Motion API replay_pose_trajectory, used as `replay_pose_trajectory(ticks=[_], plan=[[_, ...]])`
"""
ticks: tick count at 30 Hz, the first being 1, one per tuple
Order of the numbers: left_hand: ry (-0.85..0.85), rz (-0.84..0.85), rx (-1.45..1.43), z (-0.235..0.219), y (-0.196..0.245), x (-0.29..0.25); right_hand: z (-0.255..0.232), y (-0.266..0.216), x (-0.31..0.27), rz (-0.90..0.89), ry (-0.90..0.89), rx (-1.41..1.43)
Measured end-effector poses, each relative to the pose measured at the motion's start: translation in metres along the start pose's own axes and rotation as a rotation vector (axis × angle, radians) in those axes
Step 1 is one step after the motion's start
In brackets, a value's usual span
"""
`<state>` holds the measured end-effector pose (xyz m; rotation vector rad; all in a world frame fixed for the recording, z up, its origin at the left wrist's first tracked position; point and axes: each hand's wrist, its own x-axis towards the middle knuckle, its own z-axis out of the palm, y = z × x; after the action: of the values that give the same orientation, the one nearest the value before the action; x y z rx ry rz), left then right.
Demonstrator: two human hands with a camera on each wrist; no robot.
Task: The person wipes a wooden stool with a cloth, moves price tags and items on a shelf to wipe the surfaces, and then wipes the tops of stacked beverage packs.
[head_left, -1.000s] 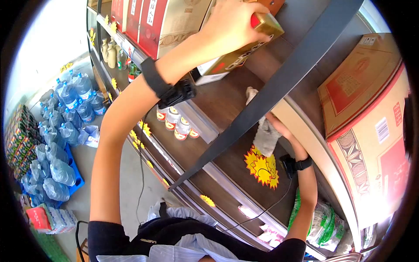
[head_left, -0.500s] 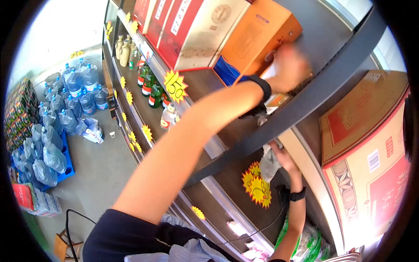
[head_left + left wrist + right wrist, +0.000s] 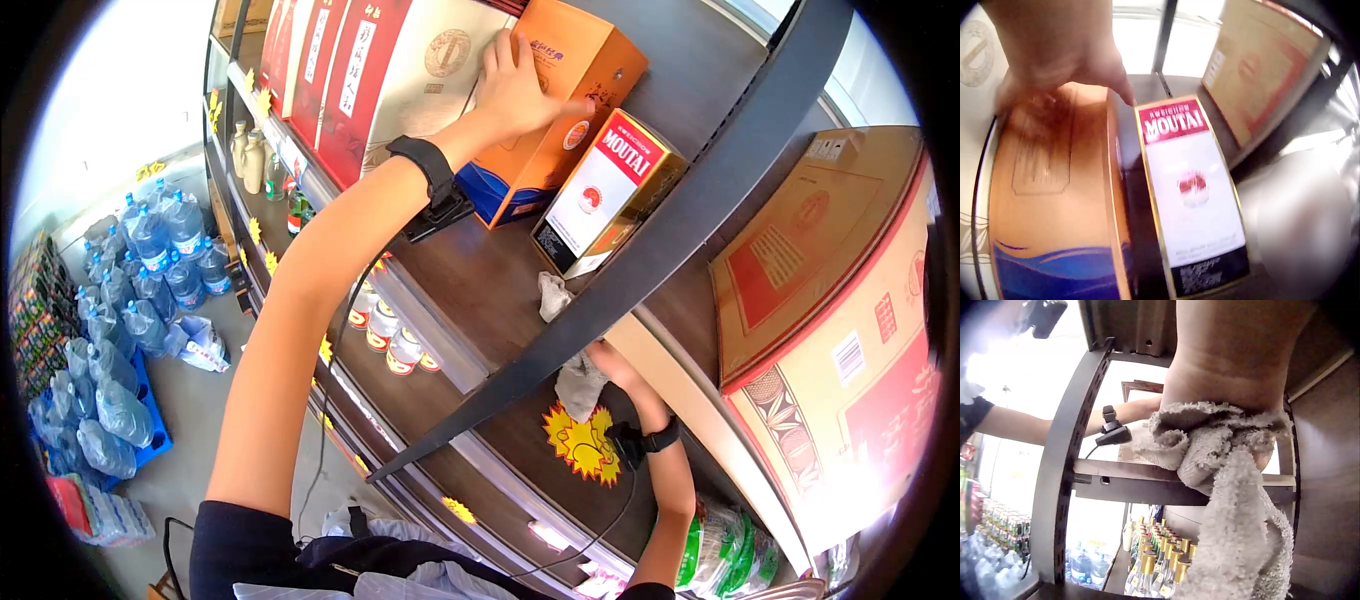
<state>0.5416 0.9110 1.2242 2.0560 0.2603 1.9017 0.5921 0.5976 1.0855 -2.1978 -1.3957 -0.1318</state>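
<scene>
My left hand [image 3: 515,95] grips the upper part of an orange box [image 3: 550,60] with a blue wavy base, fingers on one side and thumb on the other. Just right of it a white, red and gold Moutai box [image 3: 592,190] stands upright on the dark shelf [image 3: 450,290], apart from the hand. In the left wrist view the thumb reaches toward the top of the Moutai box [image 3: 1191,187]. My right hand [image 3: 625,370], beyond the black upright, holds a grey fluffy cloth [image 3: 1229,481], which hangs down in folds and hides most of the fingers.
A black slanted upright [image 3: 640,250] stands between my arms. Red and cream boxes [image 3: 350,90] stand left of the orange box; a large carton [image 3: 820,240] is at the right. Yellow star price tags [image 3: 585,445] and cans [image 3: 385,325] are lower down. Water bottles [image 3: 150,240] fill the floor's left.
My left hand has set the tilted Moutai box down upright, let it go and moved left onto the orange box. The right hand keeps hold of the cloth.
</scene>
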Motion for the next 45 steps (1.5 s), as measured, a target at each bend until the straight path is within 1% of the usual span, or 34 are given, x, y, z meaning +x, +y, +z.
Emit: replay_pose_trajectory(ticks=[1,2,4,6,8,9,13,15,16,18,19,20,22,23,24,26,27,29,30,32,33,35,37,38,39,40,42,43,45], plan=[[-0.058,0.017,0.05,0.003,0.0,-0.005,0.001,0.0,0.0,-0.001,-0.003,0.007],[-0.06,0.017,0.046,0.007,0.001,-0.007,0.002,0.0,0.001,-0.001,-0.004,0.011],[-0.142,-0.105,0.053,0.012,0.007,-0.013,0.002,0.002,0.001,-0.002,-0.004,0.013],[-0.16,-0.112,0.01,0.01,0.016,-0.019,0.001,0.001,0.003,-0.002,0.002,0.013],[-0.247,-0.182,0.112,0.003,0.023,-0.022,0.001,0.001,0.004,-0.001,0.004,0.013],[-0.233,-0.244,0.067,-0.001,0.025,-0.024,0.001,0.001,0.004,-0.002,0.003,0.012],[-0.213,-0.268,0.054,-0.01,0.03,-0.026,-0.002,0.001,0.004,-0.003,0.002,0.001],[-0.133,-0.271,0.046,-0.014,0.035,-0.028,-0.005,0.0,0.003,0.001,0.001,-0.002],[-0.132,-0.273,0.045,-0.019,0.037,-0.03,-0.007,-0.002,0.001,0.0,0.0,-0.006],[-0.027,-0.244,0.014,-0.035,0.041,-0.037,-0.011,-0.007,-0.008,0.01,-0.008,-0.007],[0.02,-0.237,-0.012,-0.044,0.041,-0.04,-0.015,-0.011,-0.014,0.019,-0.012,-0.011],[0.016,-0.238,-0.008,-0.052,0.04,-0.043,-0.019,-0.016,-0.023,0.028,-0.012,-0.016],[0.149,-0.197,-0.012,-0.072,0.04,-0.051,-0.028,-0.025,-0.045,0.053,-0.01,-0.037],[0.186,-0.172,0.051,-0.087,0.046,-0.055,-0.032,-0.028,-0.054,0.067,-0.009,-0.045],[0.182,-0.172,0.054,-0.1,0.046,-0.057,-0.036,-0.032,-0.061,0.074,-0.01,-0.05],[0.233,0.087,-0.127,-0.124,0.04,-0.062,-0.043,-0.04,-0.076,0.088,-0.006,-0.062],[0.228,0.086,-0.126,-0.134,0.043,-0.064,-0.046,-0.043,-0.082,0.093,-0.007,-0.061],[0.391,0.156,-0.423,-0.151,0.051,-0.066,-0.05,-0.05,-0.091,0.088,-0.007,-0.066],[0.407,0.049,-0.581,-0.159,0.057,-0.071,-0.053,-0.053,-0.091,0.074,-0.003,-0.066],[0.467,0.036,-0.742,-0.178,0.065,-0.072,-0.057,-0.06,-0.092,0.04,-0.002,-0.062],[0.522,0.036,-0.679,-0.189,0.069,-0.072,-0.059,-0.064,-0.09,0.013,-0.001,-0.059],[0.527,0.157,-0.659,-0.217,0.062,-0.077,-0.06,-0.07,-0.07,-0.078,0.013,-0.063],[0.595,0.322,-0.366,-0.244,0.038,-0.112,-0.055,-0.075,-0.038,-0.193,0.034,-0.078],[0.676,0.335,-0.059,-0.248,0.034,-0.133,-0.051,-0.077,-0.02,-0.246,0.044,-0.08],[0.778,0.331,0.245,-0.253,0.033,-0.152,-0.039,-0.08,0.008,-0.337,0.073,-0.106],[0.804,0.34,0.293,-0.26,0.034,-0.176,-0.025,-0.084,0.035,-0.424,0.11,-0.132],[0.787,0.336,0.265,-0.269,0.04,-0.211,0.0,-0.095,0.085,-0.532,0.176,-0.186],[0.777,0.33,0.275,-0.273,0.043,-0.222,0.013,-0.101,0.098,-0.595,0.245,-0.206],[0.762,0.321,0.296,-0.281,0.046,-0.238,0.029,-0.115,0.127,-0.477,0.278,-0.347]])
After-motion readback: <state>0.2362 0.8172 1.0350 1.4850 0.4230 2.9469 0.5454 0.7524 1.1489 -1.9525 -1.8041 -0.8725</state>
